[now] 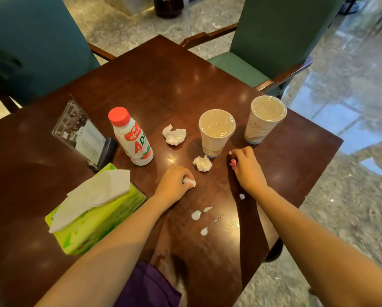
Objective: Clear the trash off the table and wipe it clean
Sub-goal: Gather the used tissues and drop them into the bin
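On the dark wooden table (154, 85) my left hand (174, 185) is closed around a crumpled white tissue (190, 182). Two more crumpled tissues lie loose: one (202, 163) just beyond that hand, another (174, 135) farther back. My right hand (246, 166) rests on the table with its fingers curled, just right of the near lidded cup (215, 131); nothing shows in it. A second lidded cup (265, 118) stands at the right. A white bottle with a red cap (132, 138) stands to the left. White liquid drops (202, 218) lie near the front edge.
A green tissue box (101, 216) with a sheet sticking out sits at the front left. Behind it leans a clear menu stand (81, 134). Two green chairs (274, 41) (34, 47) stand at the far sides of the table. Marble floor lies to the right.
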Tool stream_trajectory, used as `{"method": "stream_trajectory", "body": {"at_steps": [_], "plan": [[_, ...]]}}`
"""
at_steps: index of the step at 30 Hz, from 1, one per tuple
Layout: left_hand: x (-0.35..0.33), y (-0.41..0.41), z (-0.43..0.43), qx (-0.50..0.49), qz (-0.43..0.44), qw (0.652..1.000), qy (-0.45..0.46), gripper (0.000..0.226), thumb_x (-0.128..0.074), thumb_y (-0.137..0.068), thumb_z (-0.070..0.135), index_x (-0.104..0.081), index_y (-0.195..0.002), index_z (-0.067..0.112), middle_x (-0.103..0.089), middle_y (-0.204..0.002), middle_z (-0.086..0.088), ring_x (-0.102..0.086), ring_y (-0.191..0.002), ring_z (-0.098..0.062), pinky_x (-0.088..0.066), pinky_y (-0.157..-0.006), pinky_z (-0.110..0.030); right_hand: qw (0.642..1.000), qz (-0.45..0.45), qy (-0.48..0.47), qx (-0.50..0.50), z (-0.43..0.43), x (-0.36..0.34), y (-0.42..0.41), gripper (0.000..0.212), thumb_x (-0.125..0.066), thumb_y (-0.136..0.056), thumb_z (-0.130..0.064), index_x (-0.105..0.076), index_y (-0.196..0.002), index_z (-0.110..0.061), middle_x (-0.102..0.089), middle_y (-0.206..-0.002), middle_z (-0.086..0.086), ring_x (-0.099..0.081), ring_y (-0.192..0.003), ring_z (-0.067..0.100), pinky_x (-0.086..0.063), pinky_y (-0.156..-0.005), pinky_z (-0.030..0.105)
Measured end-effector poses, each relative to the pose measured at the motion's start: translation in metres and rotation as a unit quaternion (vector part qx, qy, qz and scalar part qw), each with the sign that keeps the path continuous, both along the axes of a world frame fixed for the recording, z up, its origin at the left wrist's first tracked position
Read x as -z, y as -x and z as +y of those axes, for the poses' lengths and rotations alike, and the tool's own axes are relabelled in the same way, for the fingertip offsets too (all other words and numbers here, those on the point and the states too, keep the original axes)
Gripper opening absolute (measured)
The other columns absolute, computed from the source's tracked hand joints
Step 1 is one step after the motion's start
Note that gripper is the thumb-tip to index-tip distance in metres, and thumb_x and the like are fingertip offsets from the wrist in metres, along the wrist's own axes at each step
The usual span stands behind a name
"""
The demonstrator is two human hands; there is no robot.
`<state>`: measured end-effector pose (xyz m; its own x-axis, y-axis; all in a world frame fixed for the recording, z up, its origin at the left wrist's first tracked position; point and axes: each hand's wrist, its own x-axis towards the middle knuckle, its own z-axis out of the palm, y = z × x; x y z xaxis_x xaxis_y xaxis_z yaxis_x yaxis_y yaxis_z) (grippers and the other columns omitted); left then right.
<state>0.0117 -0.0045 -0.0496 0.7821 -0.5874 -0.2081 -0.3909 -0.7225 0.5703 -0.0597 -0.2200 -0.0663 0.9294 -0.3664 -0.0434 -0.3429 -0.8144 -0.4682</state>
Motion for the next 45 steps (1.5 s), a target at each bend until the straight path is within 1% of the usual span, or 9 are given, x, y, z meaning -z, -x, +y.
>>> {"method": "stream_trajectory", "body": {"at_steps": [5,10,13,21,28,31,34,40,45], "plan": [[-0.003,-0.001,0.0,-0.004,0.015,1.0,-0.006,0.014,-0.071,-0.075,0.015,-0.069,-0.089,0.013,-0.067,-0.102,-0.004,-0.054,-0.101,-0.019,-0.036,-0.078,-0.021,0.996,0.025,-0.037,0.072,-0.008,0.003,-0.007,0.042,-0.057,-0.091,-0.014,-0.048,-0.13,-0.005,-0.04,-0.127,0.012,-0.05,-0.109,0.028,-0.043,-0.096,0.034],[-0.006,-0.004,-0.002,0.0,0.025,1.0,-0.012,0.011,-0.072,-0.076,0.017,-0.069,-0.087,0.015,-0.066,-0.101,-0.003,-0.055,-0.101,-0.018,-0.037,-0.079,-0.022,0.993,0.018,0.112,0.04,-0.012,0.005,0.002,0.029,-0.051,-0.094,-0.024,-0.067,-0.115,-0.013,-0.059,-0.126,0.01,-0.045,-0.11,0.029,-0.042,-0.088,0.037],[-0.009,-0.003,-0.003,-0.003,0.03,0.999,-0.012,0.01,-0.072,-0.076,0.017,-0.07,-0.086,0.015,-0.067,-0.101,-0.004,-0.056,-0.1,-0.019,-0.039,-0.079,-0.023,0.995,0.02,0.098,0.027,0.0,-0.006,0.006,0.028,-0.046,-0.096,-0.024,-0.068,-0.112,-0.017,-0.064,-0.12,0.007,-0.05,-0.106,0.025,-0.044,-0.082,0.035],[-0.023,-0.014,0.007,-0.102,-0.015,0.994,0.025,0.012,-0.071,-0.075,0.016,-0.071,-0.087,0.013,-0.066,-0.097,-0.005,-0.057,-0.092,-0.019,-0.044,-0.077,-0.028,0.98,-0.105,0.097,-0.136,0.077,-0.019,-0.005,0.017,-0.063,-0.084,-0.02,-0.07,-0.099,-0.018,-0.071,-0.107,-0.001,-0.065,-0.084,0.024,-0.056,-0.057,0.032],[-0.032,-0.056,-0.015,-0.133,-0.067,0.989,0.02,0.011,-0.063,-0.083,0.01,-0.068,-0.092,0.009,-0.057,-0.122,-0.012,-0.05,-0.111,-0.025,-0.039,-0.087,-0.028,0.971,-0.018,0.191,-0.143,0.074,0.003,-0.01,0.031,-0.084,-0.064,-0.015,-0.073,-0.093,-0.014,-0.068,-0.117,0.006,-0.063,-0.078,0.024,-0.054,-0.054,0.027],[-0.028,-0.071,-0.034,-0.118,-0.07,0.99,-0.003,0.014,-0.054,-0.088,0.007,-0.065,-0.095,0.004,-0.033,-0.149,-0.016,-0.03,-0.136,-0.031,-0.033,-0.104,-0.034,0.975,-0.04,0.169,-0.142,0.068,0.008,-0.003,0.03,-0.083,-0.066,-0.017,-0.073,-0.094,-0.018,-0.07,-0.109,-0.001,-0.06,-0.076,0.019,-0.052,-0.054,0.024],[-0.022,-0.084,-0.043,-0.094,-0.057,0.992,-0.059,0.013,-0.05,-0.09,0.006,-0.06,-0.098,0.004,-0.026,-0.152,-0.019,-0.021,-0.14,-0.034,-0.031,-0.107,-0.042,0.982,-0.036,0.111,-0.149,0.063,0.009,0.0,0.019,-0.071,-0.078,-0.014,-0.07,-0.097,-0.015,-0.068,-0.101,0.002,-0.056,-0.085,0.023,-0.053,-0.063,0.03],[-0.011,-0.089,-0.045,-0.08,-0.066,0.992,-0.075,0.004,-0.059,-0.083,0.012,-0.056,-0.085,0.013,-0.06,-0.1,-0.015,-0.054,-0.098,-0.035,-0.043,-0.081,-0.042,0.991,-0.126,-0.037,0.033,0.032,-0.013,0.015,0.012,-0.059,-0.088,-0.013,-0.069,-0.095,-0.015,-0.066,-0.098,0.002,-0.052,-0.097,0.019,-0.029,-0.079,0.016],[-0.003,-0.078,-0.039,-0.104,-0.085,0.99,-0.05,0.021,-0.062,-0.083,0.018,-0.057,-0.102,0.013,-0.061,-0.103,-0.016,-0.052,-0.099,-0.035,-0.043,-0.079,-0.042,0.986,-0.1,-0.056,0.124,0.001,-0.019,-0.009,0.035,-0.052,-0.093,-0.015,-0.053,-0.128,-0.011,-0.055,-0.126,0.007,-0.047,-0.119,0.024,-0.037,-0.094,0.027]]}}
